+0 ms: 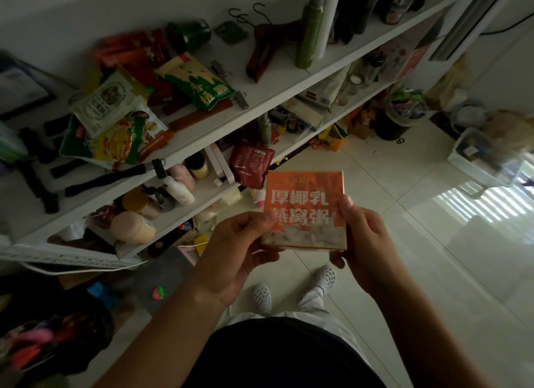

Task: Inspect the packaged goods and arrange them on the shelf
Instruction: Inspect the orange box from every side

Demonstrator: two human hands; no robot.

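Orange box held up in both hands, shelf beyond

The left hand [239, 243] pinches the orange box [304, 211] at its lower left corner, thumb on the printed face and fingers curled behind; the right hand [367, 243] grips the right edge the same way, likely to keep the label facing up for reading. The box hangs over the tiled floor [419, 257], near the shelf [289, 94] but touching no board. Further off, a dark red pouch [251, 165] lies at a lower board's lip. The top board carries heaped snack packets [115, 127]; the bare strip right of them looks the roomiest spot
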